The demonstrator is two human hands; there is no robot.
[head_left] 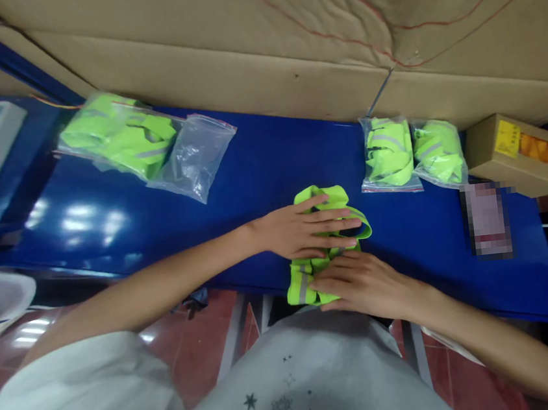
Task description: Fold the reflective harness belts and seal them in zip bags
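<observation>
A bundle of neon yellow-green reflective strap with grey stripes lies folded at the front edge of the blue table. Flat across the upper part of it rests my left hand, its fingers stretched out and pointing right. My right hand lies over the lower part, fingers extended to the left and pressing on the fabric. One loop of the strap sticks out to the right of my left fingertips. Much of the bundle is hidden beneath both hands.
Clear zip bags with the same neon straps lie at the back left, beside an empty zip bag. Two more filled bags stand back right, near a cardboard box and a blurred-out flat object. Cardboard lines the back.
</observation>
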